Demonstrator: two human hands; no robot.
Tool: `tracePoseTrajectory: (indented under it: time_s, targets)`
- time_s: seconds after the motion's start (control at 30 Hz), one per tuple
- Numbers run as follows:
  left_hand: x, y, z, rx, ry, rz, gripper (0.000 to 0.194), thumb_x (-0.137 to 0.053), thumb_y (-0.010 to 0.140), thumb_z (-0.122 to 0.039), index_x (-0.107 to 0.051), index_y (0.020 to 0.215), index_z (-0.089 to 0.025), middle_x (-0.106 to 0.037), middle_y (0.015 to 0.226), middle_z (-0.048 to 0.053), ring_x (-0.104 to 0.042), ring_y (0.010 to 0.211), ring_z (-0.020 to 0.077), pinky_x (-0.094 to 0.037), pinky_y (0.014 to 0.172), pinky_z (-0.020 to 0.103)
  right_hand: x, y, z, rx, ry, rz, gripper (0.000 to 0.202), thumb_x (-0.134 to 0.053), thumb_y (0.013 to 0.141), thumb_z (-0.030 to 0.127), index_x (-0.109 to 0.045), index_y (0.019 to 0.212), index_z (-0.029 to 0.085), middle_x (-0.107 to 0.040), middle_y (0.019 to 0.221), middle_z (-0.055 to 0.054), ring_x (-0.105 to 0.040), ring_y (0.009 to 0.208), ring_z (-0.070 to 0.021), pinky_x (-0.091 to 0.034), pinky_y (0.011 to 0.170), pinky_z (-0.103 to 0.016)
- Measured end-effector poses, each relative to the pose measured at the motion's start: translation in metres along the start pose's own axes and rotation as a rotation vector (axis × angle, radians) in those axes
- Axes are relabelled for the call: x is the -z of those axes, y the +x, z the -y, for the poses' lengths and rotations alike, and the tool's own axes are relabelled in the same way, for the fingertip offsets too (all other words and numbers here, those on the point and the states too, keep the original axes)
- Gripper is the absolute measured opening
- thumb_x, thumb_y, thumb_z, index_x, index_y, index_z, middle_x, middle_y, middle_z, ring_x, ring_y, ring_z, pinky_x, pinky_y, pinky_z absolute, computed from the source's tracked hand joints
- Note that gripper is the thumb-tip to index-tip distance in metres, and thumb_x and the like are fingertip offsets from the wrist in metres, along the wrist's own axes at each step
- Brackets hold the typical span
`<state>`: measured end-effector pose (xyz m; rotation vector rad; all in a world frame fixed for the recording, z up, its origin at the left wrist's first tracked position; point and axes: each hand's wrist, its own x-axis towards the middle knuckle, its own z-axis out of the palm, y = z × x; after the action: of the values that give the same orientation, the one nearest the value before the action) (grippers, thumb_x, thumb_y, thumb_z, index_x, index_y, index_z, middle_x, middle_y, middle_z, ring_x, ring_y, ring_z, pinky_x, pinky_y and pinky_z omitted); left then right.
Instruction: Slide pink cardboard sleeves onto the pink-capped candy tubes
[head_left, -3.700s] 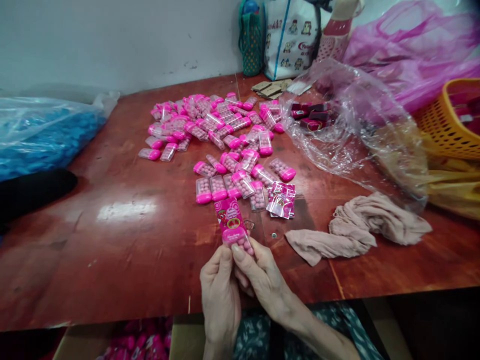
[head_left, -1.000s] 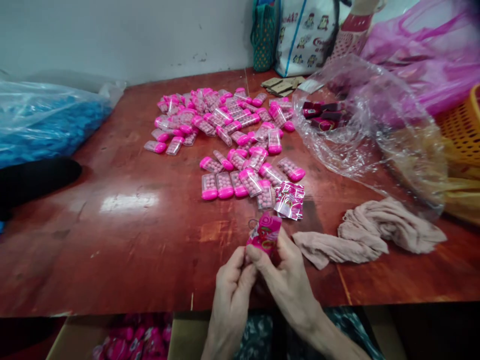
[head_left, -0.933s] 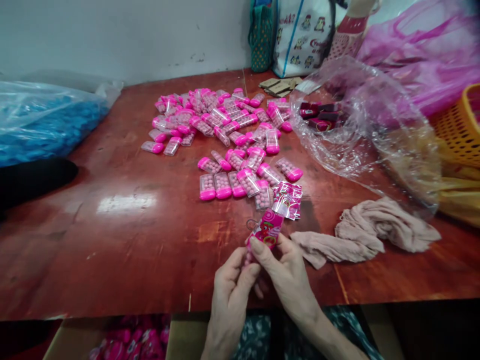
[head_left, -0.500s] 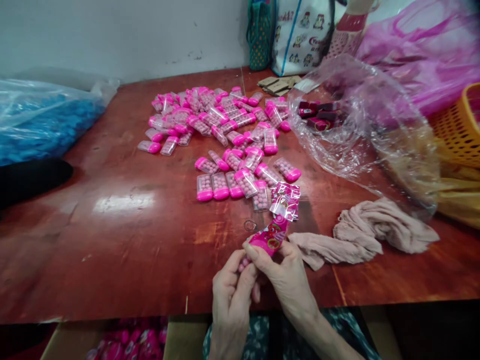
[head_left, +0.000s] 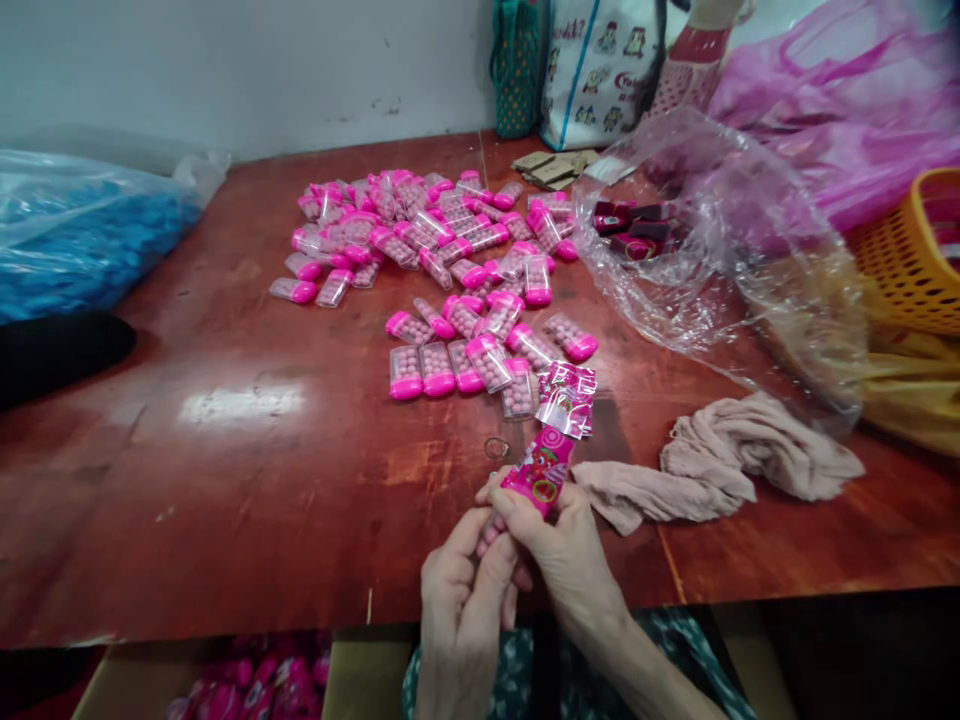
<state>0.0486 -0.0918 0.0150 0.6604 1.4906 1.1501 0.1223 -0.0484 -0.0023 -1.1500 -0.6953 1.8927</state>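
Observation:
Both hands meet at the table's front edge. My left hand (head_left: 459,590) is closed around a clear candy box (head_left: 490,535) filled with pink balls; fingers hide most of it. My right hand (head_left: 574,565) pinches a printed pink shrink sleeve (head_left: 543,468) at the box's upper end, thumb on top. How far the sleeve covers the box is hidden by the fingers. Just beyond the sleeve lies a shiny pink printed stack of sleeves (head_left: 567,400). Several pink-capped candy boxes (head_left: 437,370) lie past it, with a larger pile (head_left: 405,215) farther back.
A crumpled beige cloth (head_left: 750,450) lies right of my hands. Behind it are a clear plastic bag (head_left: 720,290) with dark red packets and a yellow basket (head_left: 896,265). A bag of blue pieces (head_left: 82,235) sits left. Below the edge, a carton (head_left: 142,685) holds pink items.
The view has shifted slightly. My fingers have moved a little around the sleeve and candy box, and a left fingertip now shows beside the sleeve. Both hands keep their hold.

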Motion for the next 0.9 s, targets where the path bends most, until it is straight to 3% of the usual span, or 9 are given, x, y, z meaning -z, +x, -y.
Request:
tracePoseTrajectory:
  time_s: [0.17, 0.3, 0.5, 0.67, 0.9]
  targets:
    - [0.003, 0.008, 0.005, 0.027, -0.144, 0.041, 0.02, -0.055, 0.078, -0.034, -0.058, 0.081, -0.015, -0.048, 0.05, -0.002, -0.031, 0.037, 0.005, -0.019, 0.036, 0.019, 0.0, 0.001, 0.001, -0.025, 0.08, 0.062, 0.026, -0.066, 0.071, 0.037, -0.064, 0.073, 0.011, -0.049, 0.042, 0.004, -0.043, 0.029, -0.0061, -0.037, 0.027, -0.016]
    - [-0.003, 0.012, 0.006, 0.054, -0.16, 0.099, 0.019, -0.053, 0.08, -0.031, -0.055, 0.071, -0.014, -0.047, 0.05, -0.002, -0.029, 0.039, 0.0043, -0.018, 0.036, 0.019, 0.004, 0.004, 0.006, 0.007, 0.209, -0.028, 0.026, -0.066, 0.071, 0.035, -0.064, 0.085, 0.013, -0.057, 0.053, 0.002, -0.043, 0.031, -0.0046, -0.036, 0.027, -0.015]
    - [-0.012, 0.002, 0.006, 0.027, -0.169, 0.027, 0.021, -0.055, 0.078, -0.034, -0.057, 0.082, -0.014, -0.036, 0.048, -0.006, -0.026, 0.039, 0.004, -0.018, 0.037, 0.018, -0.001, 0.0, 0.003, -0.041, -0.011, -0.121, 0.031, -0.067, 0.069, 0.041, -0.064, 0.076, 0.011, -0.053, 0.049, 0.003, -0.046, 0.034, -0.0058, -0.036, 0.026, -0.013]
    - [-0.009, 0.005, 0.009, 0.066, -0.258, 0.002, 0.025, -0.056, 0.078, -0.032, -0.058, 0.094, -0.013, -0.039, 0.047, -0.006, -0.026, 0.038, 0.0032, -0.018, 0.036, 0.016, -0.002, -0.001, -0.002, -0.072, -0.059, -0.041, 0.034, -0.064, 0.071, 0.045, -0.062, 0.075, 0.011, -0.05, 0.049, 0.004, -0.042, 0.026, -0.0042, -0.033, 0.022, -0.013]
    - [-0.009, 0.019, 0.007, 0.119, -0.405, 0.02, 0.016, -0.059, 0.076, -0.028, -0.055, 0.069, -0.014, -0.044, 0.054, -0.003, -0.037, 0.044, 0.0053, -0.022, 0.035, 0.014, 0.004, 0.005, 0.002, 0.005, 0.098, 0.07, 0.029, -0.058, 0.078, 0.04, -0.06, 0.085, 0.012, -0.043, 0.04, 0.008, -0.041, 0.028, -0.0056, -0.043, 0.028, -0.017]
